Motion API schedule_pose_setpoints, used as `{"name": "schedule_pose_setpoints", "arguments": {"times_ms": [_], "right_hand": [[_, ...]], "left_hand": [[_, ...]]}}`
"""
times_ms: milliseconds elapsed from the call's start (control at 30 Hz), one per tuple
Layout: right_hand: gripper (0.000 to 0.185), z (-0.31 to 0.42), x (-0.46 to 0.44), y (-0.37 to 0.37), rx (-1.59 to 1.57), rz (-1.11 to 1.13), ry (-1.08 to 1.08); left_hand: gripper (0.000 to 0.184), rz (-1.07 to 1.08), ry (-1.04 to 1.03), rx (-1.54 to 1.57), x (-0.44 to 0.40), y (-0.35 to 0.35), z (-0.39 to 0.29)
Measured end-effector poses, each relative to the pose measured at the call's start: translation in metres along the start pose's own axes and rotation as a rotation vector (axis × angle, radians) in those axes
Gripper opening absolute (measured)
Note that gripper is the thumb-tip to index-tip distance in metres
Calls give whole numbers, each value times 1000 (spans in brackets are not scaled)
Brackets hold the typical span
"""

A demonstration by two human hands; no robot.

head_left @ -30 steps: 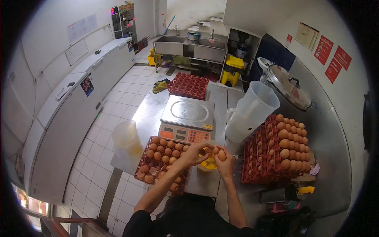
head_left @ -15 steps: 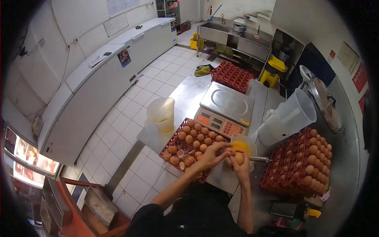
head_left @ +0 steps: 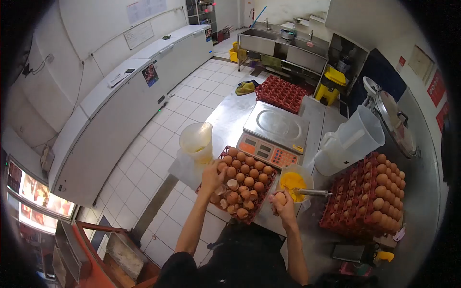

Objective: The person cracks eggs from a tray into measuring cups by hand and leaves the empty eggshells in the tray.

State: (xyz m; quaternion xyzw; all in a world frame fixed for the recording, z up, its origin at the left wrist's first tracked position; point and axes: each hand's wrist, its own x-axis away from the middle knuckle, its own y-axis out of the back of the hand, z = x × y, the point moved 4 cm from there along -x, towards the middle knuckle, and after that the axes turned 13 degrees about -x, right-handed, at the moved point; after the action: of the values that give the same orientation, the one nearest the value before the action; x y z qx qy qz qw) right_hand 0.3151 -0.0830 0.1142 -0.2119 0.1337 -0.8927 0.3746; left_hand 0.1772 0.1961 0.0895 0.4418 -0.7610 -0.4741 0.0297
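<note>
My left hand (head_left: 211, 178) reaches over the left side of a red egg tray (head_left: 256, 211), its fingers and thumb closed around a brown egg (head_left: 222, 167) at the tray's edge. The tray carries whole brown eggs towards the back and cracked shells (head_left: 232, 198) in the front part. Held in my right hand (head_left: 285, 208) is another brown egg (head_left: 280, 197), just in front of a clear plastic jug (head_left: 307, 178). Yellow egg yolks (head_left: 291, 181) lie in that jug, and a metal whisk-like tool (head_left: 314, 192) rests in it with its handle pointing right.
Behind the tray stands a digital scale (head_left: 276, 127); a cloudy pitcher (head_left: 196, 139) is at its left. Stacked trays of eggs (head_left: 357, 197) and a large clear jug (head_left: 350, 139) stand on the right. Red trays (head_left: 281, 93) without eggs lie farther back.
My left hand has moved from beside the jug to the egg tray's left side. My right hand has shifted slightly left and down, still holding an egg. More shells lie in the tray.
</note>
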Motion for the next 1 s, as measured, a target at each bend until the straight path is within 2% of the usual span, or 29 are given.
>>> {"name": "schedule_pose_setpoints", "arguments": {"times_ms": [67, 100, 167, 300, 367, 400, 467, 500, 567, 600, 700, 733, 800, 833, 900, 933, 1000], "right_hand": [[26, 4, 0, 3, 27, -74, 12], [26, 7, 0, 4, 29, -75, 22], [23, 10, 2, 6, -62, -61, 13], [30, 9, -2, 12, -161, -24, 43], [31, 15, -2, 11, -288, 3, 18], [31, 18, -3, 12, -287, 2, 27], [29, 19, -6, 14, -403, -31, 38], [29, 19, -9, 15, -412, -43, 51], [29, 21, -17, 18, -466, -31, 56], [29, 25, -18, 18, -468, -51, 71], [29, 37, -22, 7, -508, -19, 138], [29, 40, -23, 4, -508, -40, 155], [28, 44, -25, -6, -601, 0, 164], [28, 44, -27, -10, -565, -88, 208], [31, 42, -28, 8, -558, -127, 248], [34, 43, -29, 18, -551, -151, 274], [35, 48, -23, 34, -534, -113, 289]], "left_hand": [[33, 164, 94, -127, -14, -14, 21], [33, 158, 86, -122, -18, -21, 28], [43, 332, 0, -326, -19, -47, 43], [51, 280, -71, -321, -27, -57, 69], [42, 286, -50, -134, -28, -45, 62], [42, 282, -58, -132, -29, -41, 52], [53, 54, 24, 95, -28, -20, 27], [53, 63, 8, 97, -27, -11, 4], [52, -91, 139, 691, -20, 11, -46], [52, -73, 128, 704, -17, 11, -65], [53, -276, -35, 981, -3, 19, -135], [53, -257, -42, 998, 6, 6, -156], [51, -166, 99, 989, 31, -22, -183], [51, -148, 92, 1000, 35, -27, -192], [49, -51, -153, 776, 39, -34, -215], [49, -44, -164, 785, 38, -42, -220], [48, -91, -27, 1024, 37, -55, -218]]}}
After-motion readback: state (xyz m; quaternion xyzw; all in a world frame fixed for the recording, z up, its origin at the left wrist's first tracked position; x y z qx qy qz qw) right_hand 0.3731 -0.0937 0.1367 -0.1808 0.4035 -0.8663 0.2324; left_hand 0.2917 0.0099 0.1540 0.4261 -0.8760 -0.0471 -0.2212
